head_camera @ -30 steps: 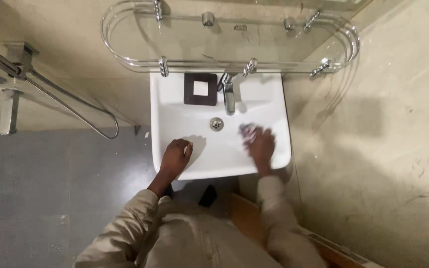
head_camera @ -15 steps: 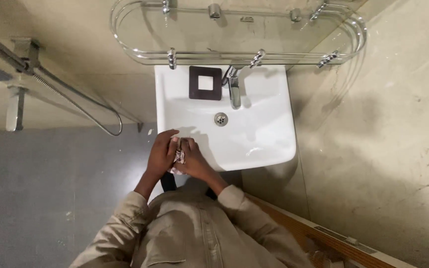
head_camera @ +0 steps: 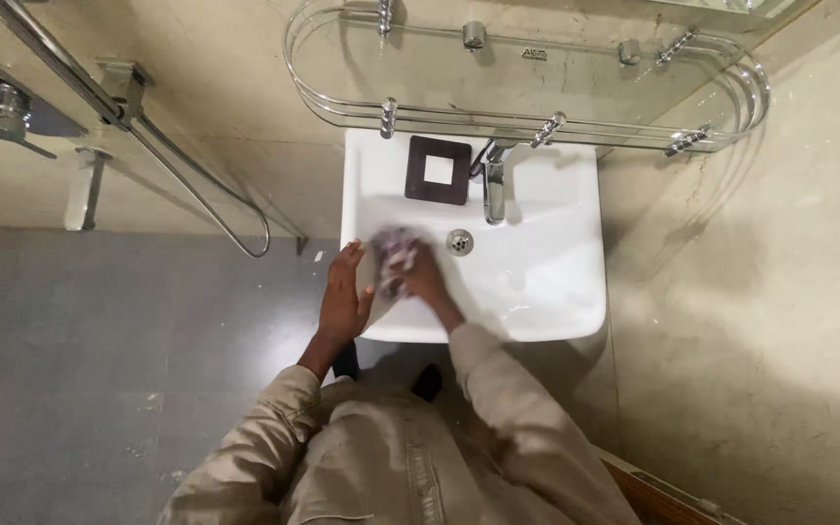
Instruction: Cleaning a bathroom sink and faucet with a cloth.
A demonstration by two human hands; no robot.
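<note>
Head view: straight down over a small bathroom corner, only one camera so that's all we get.
Right hand [head_camera: 422, 275]: fingers closed around a crumpled cloth [head_camera: 396, 259], pressed to the left inner side of the sink [head_camera: 537, 292], looks like a scrubbing grip to me. The cloth is motion-blurred, purplish-grey and soft looking.
Left hand [head_camera: 345, 299]: fingers straight and together, holding nothing, resting on the sink's front-left rim just beside the cloth. My guess is it's there for bracing.
Sink: white glazed ceramic, squarish with rounded corners, smooth and shiny, a wet gleam near the front right.
Drain [head_camera: 459, 240]: small round metal ring, just right of the cloth.
Tap [head_camera: 494, 187]: chrome, sits at the back, spout pointing over the drain.
Soap dish [head_camera: 438, 170]: dark square with a pale square in the middle, parked on the back ledge.
Shelf [head_camera: 527, 58]: oval glass with a chrome rail, mounted above the sink.
Sleeves [head_camera: 498, 389]: beige jacket fabric, matte.
</note>
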